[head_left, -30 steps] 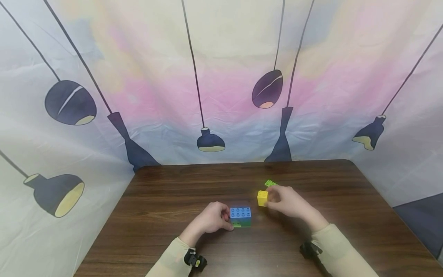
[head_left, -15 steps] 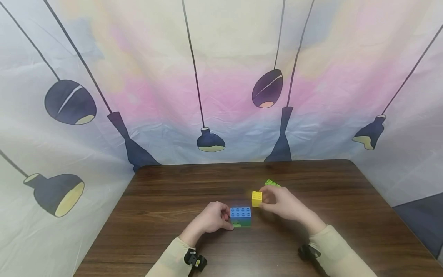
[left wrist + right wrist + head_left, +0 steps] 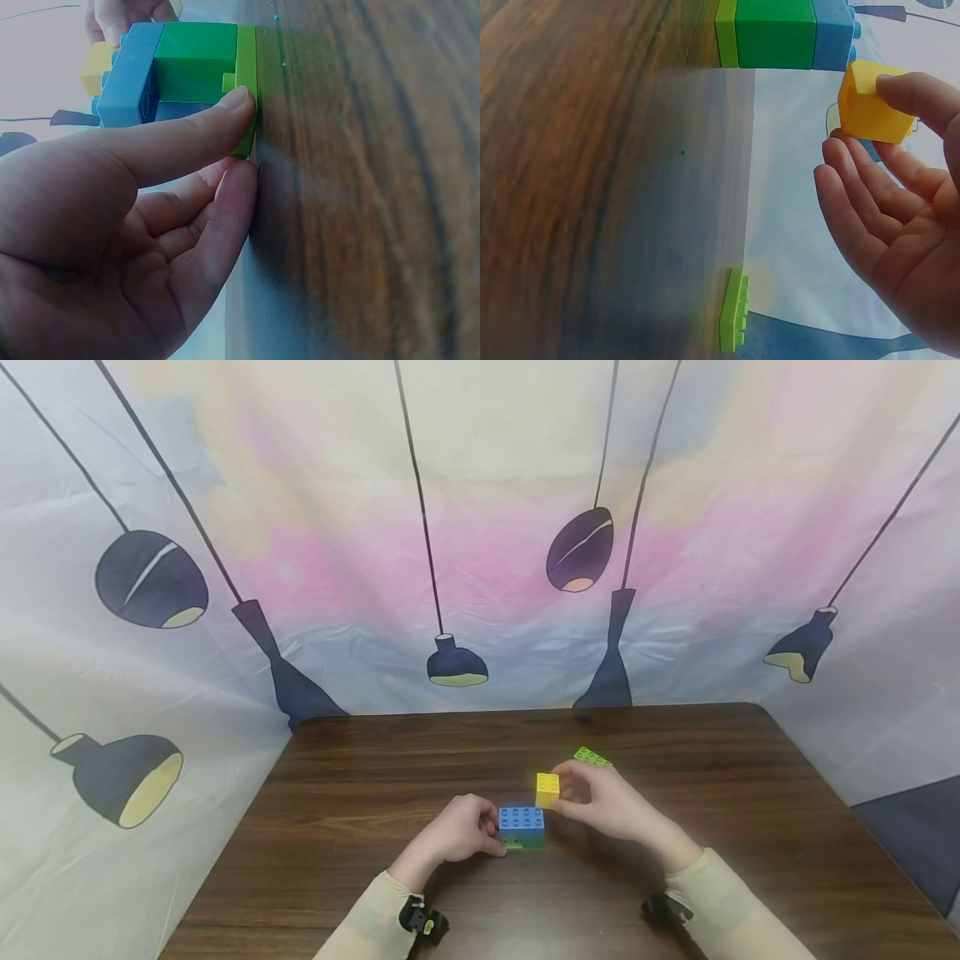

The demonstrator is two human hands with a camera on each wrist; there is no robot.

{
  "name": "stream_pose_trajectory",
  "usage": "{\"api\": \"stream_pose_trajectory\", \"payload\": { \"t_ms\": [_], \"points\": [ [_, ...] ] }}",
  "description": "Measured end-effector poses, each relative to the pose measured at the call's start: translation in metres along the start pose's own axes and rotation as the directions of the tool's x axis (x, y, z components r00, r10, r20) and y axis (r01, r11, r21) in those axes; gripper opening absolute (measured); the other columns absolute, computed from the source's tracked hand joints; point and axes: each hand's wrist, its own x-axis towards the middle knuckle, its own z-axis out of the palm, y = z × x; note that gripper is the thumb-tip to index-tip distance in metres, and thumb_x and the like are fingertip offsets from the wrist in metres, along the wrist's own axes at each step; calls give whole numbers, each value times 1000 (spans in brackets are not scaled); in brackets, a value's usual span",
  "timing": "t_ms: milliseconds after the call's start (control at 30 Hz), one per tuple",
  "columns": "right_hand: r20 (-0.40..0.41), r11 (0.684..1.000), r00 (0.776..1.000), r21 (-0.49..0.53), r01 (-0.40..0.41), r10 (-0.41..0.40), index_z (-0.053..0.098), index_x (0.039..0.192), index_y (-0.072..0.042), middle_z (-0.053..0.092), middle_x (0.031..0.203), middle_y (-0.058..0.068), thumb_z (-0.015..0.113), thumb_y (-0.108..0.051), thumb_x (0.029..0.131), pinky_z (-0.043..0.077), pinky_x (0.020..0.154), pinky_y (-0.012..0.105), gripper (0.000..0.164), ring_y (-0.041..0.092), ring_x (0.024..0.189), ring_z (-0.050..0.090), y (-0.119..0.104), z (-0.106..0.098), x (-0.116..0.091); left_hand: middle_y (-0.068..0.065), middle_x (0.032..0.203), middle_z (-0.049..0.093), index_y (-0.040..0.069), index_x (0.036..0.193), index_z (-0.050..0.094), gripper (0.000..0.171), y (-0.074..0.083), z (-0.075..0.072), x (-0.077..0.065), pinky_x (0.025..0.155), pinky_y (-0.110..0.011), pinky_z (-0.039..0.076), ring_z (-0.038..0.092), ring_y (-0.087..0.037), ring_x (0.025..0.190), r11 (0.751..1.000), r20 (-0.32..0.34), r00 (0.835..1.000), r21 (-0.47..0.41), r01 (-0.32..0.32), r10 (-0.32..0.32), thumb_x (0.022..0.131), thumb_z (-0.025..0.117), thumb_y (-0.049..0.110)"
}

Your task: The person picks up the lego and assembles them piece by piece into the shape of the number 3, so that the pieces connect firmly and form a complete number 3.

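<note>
A small stack of toy building blocks stands on the table, with a blue block on top. Under it the left wrist view shows a green block and a thin lime base plate. My left hand pinches the left end of that base plate between thumb and fingers. In my right hand a square yellow block is pinched between thumb and fingers. It is raised off the table, just beyond and right of the blue block's top.
A flat lime studded plate lies on the brown wooden table, behind my right hand. A cloth backdrop printed with lamps hangs behind the table's far edge.
My right hand has carried the yellow block leftward toward the blue block, baring more of the loose lime plate. My left hand has kept its place at the stack.
</note>
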Motion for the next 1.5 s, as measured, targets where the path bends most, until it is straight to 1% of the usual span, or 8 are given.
{"api": "stream_pose_trajectory", "payload": {
  "t_ms": [167, 300, 500, 767, 1167, 1500],
  "points": [
    [-12, 1000, 1000, 4, 2, -2, 67, 132, -14, 72, 110, -8, 86, -28, 94, 58, 87, 35, 45, 12, 100, 68, -2, 0, 0, 2, 74, 59, 6, 88, 70, 30, -1, 0, 0, 61, -29, 44, 54, -13, 69, 1000, -1, 1000, 3, -7, 7, 75, 97, 6],
    [-12, 999, 999, 16, 31, -31, 68, 132, -14, 72, 109, -9, 86, -29, 94, 58, 86, 35, 44, 12, 99, 69, -4, 1, -1, 2, 74, 59, 7, 88, 70, 30, -1, 0, 0, 61, -29, 44, 54, -13, 69, 1000, 1, 1000, 1, -3, 3, 75, 97, 6],
    [5, 998, 998, 21, 66, -66, 68, 132, -15, 73, 108, -12, 86, -31, 94, 58, 87, 33, 45, 9, 98, 70, -5, 3, -1, 2, 74, 59, 7, 87, 70, 30, 0, 0, 0, 61, -29, 44, 54, -14, 69, 1000, 3, 1000, -2, -1, 1, 75, 97, 6],
    [43, 995, 995, 31, 92, -93, 69, 130, -19, 73, 109, -13, 85, -31, 94, 59, 86, 32, 42, 9, 100, 70, -8, 6, -3, 2, 73, 59, 7, 87, 70, 29, -1, 0, 1, 60, -29, 43, 53, -13, 68, 1000, 10, 1000, -4, -1, 1, 76, 97, 6],
    [71, 991, 990, 61, 117, -121, 69, 129, -18, 73, 110, -12, 86, -24, 93, 59, 84, 31, 40, 10, 99, 70, -11, 11, -4, 2, 74, 59, 6, 88, 70, 30, -1, 0, 1, 61, -29, 44, 54, -13, 69, 1000, 11, 1000, -8, -3, 3, 76, 97, 6],
    [77, 991, 989, 58, 121, -125, 70, 129, -18, 73, 110, -13, 86, -23, 92, 59, 84, 31, 40, 9, 99, 71, -10, 13, -4, 3, 74, 60, 8, 89, 70, 29, -2, 0, 2, 60, -28, 44, 54, -12, 68, 1000, 15, 1000, -3, 9, -9, 77, 97, 7]
  ]
}}
